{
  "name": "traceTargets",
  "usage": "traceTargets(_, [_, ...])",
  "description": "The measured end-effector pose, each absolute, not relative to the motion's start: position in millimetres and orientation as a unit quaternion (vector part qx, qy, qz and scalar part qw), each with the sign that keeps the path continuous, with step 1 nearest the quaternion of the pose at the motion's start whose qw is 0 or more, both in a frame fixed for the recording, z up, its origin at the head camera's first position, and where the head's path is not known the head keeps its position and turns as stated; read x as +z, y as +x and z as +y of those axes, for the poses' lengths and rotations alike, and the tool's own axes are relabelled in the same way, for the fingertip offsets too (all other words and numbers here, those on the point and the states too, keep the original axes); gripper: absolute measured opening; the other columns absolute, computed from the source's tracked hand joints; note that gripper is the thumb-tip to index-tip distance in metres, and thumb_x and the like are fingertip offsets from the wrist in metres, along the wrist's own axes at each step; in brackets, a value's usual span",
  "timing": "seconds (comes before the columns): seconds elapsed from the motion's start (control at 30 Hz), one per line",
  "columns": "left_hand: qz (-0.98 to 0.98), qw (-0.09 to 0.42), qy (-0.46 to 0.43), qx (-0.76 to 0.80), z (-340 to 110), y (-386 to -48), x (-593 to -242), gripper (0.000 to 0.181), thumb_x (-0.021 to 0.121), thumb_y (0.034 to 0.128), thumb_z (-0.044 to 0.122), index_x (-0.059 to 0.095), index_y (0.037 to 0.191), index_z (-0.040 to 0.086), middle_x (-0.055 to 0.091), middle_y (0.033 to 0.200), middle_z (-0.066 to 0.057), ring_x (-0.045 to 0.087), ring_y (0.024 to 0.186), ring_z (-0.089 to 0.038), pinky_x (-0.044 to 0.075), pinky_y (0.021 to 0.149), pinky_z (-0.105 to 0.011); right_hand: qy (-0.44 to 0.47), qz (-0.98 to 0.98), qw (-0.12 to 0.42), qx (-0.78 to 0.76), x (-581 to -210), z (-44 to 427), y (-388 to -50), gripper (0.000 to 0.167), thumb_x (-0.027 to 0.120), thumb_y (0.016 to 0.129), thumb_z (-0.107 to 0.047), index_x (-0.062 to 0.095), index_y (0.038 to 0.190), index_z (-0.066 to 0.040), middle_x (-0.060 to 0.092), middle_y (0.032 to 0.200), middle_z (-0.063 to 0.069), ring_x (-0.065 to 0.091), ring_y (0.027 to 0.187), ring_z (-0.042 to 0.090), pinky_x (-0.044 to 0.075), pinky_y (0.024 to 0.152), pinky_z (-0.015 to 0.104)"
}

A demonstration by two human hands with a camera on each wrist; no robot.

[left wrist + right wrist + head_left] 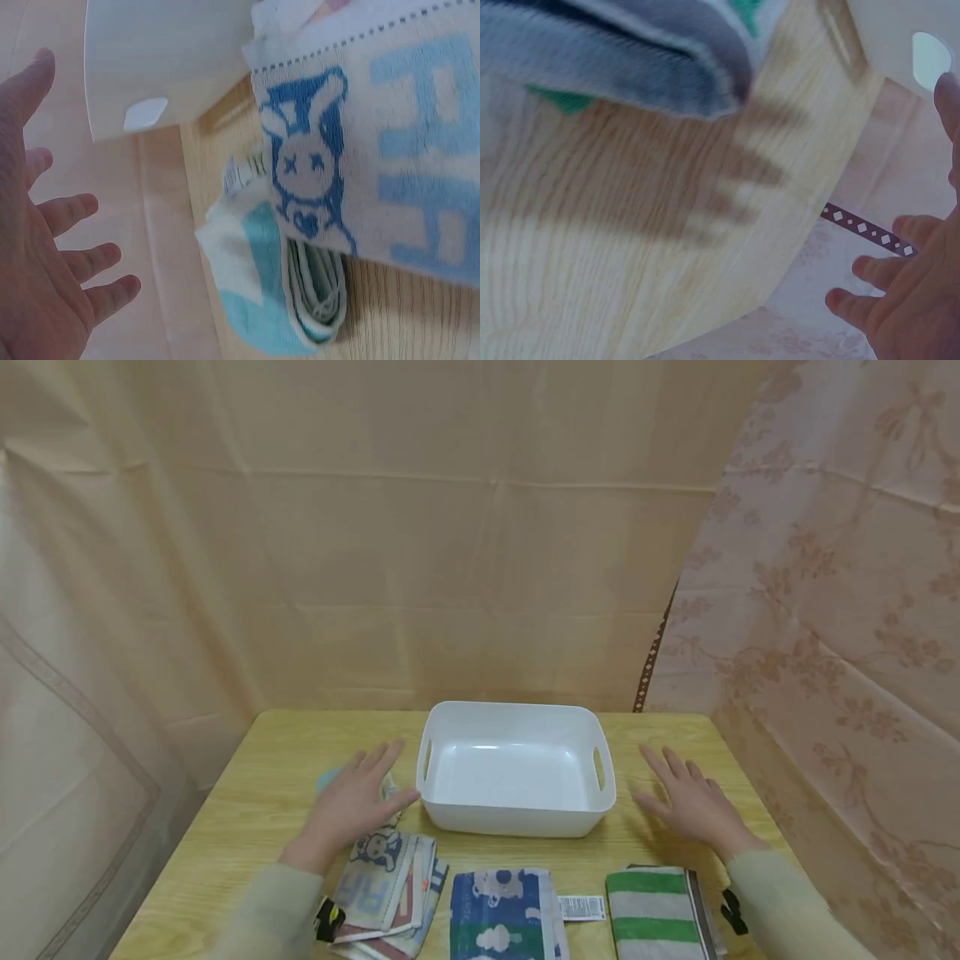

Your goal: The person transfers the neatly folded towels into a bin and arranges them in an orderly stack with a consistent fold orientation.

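A white plastic basin (517, 822) with a cut-out handle at each end stands near the table's back edge. Spread above the table left of it is my left hand (352, 806), holding nothing. My right hand (693, 806), fingers also spread, hovers to the basin's right. Below the left hand lies a stack of folded towels (382, 885), the top one showing a blue rabbit (304, 169). A rolled blue-and-white cloth (251, 277) lies beside that stack, mostly hidden by the hand in the head view.
In front of the basin is a folded blue towel (498, 914) with a white label (582, 908). Farther right lies a folded green-and-grey striped towel (652, 910). Cloth curtains (480, 568) hang behind and beside the wooden table (255, 802).
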State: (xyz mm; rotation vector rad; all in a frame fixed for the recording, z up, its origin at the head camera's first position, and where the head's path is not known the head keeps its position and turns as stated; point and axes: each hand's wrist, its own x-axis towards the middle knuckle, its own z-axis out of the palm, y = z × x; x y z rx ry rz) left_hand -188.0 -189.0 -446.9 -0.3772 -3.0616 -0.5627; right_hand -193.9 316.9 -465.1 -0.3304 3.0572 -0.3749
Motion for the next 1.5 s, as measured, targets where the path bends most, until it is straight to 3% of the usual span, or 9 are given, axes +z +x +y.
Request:
traceTargets(0.5, [-0.971,-0.011,-0.119,-0.208,-168.2,-187.9,-453.8,0.084,0.061,0.0945,0.062,0.03,0.162,0.025,0.045,0.158,-0.01,0.041,0.142,-0.049,0.04,0.106,-0.07,-0.18,0.959,0.083,-0.204,-475.8,339.5,-171.4,0.08,0.062,0.098,-0.053,0.023,0.164,-0.028,0.027,0.159,0.036,0.034,0.136,0.065,0.039,0.092,0.08])
traceTargets(0.7, [-0.971,-0.015,-0.118,-0.209,-165.5,-188.7,-458.0,0.081,0.057,0.0962,0.063,0.031,0.162,0.024,0.05,0.154,-0.013,0.044,0.14,-0.046,0.043,0.105,-0.067,-0.218,0.934,0.121,-0.255,-482.4,346.6,-163.6,0.078,0.067,0.098,-0.044,0.029,0.162,-0.021,0.026,0.158,0.037,0.035,0.136,0.063,0.04,0.094,0.079])
traceTargets(1.07, [-0.971,-0.033,-0.111,-0.208,-164.6,-189.3,-464.8,0.084,0.056,0.0942,0.068,0.03,0.162,0.026,0.051,0.153,-0.014,0.043,0.142,-0.044,0.042,0.107,-0.066,-0.281,0.922,0.092,-0.251,-498.6,355.2,-152.8,0.079,0.075,0.091,-0.045,0.041,0.157,-0.02,0.05,0.143,0.03,0.05,0.124,0.054,0.047,0.087,0.072])
traceTargets(1.17, [-0.97,-0.032,-0.115,-0.211,-162.8,-189.3,-463.9,0.086,0.058,0.0929,0.069,0.031,0.162,0.025,0.052,0.152,-0.014,0.045,0.141,-0.043,0.043,0.107,-0.065,-0.284,0.919,0.11,-0.251,-501.5,356.9,-151.8,0.08,0.075,0.09,-0.046,0.039,0.158,-0.023,0.051,0.141,0.027,0.052,0.122,0.051,0.048,0.085,0.068])
traceTargets(1.5, [-0.971,-0.047,-0.116,-0.205,-156.8,-190.4,-463.4,0.086,0.058,0.0939,0.067,0.031,0.162,0.022,0.055,0.148,-0.019,0.049,0.137,-0.043,0.045,0.105,-0.064,-0.295,0.918,0.134,-0.231,-509.4,364.3,-147.5,0.08,0.074,0.09,-0.048,0.04,0.158,-0.024,0.058,0.133,0.012,0.056,0.109,0.024,0.05,0.077,0.036])
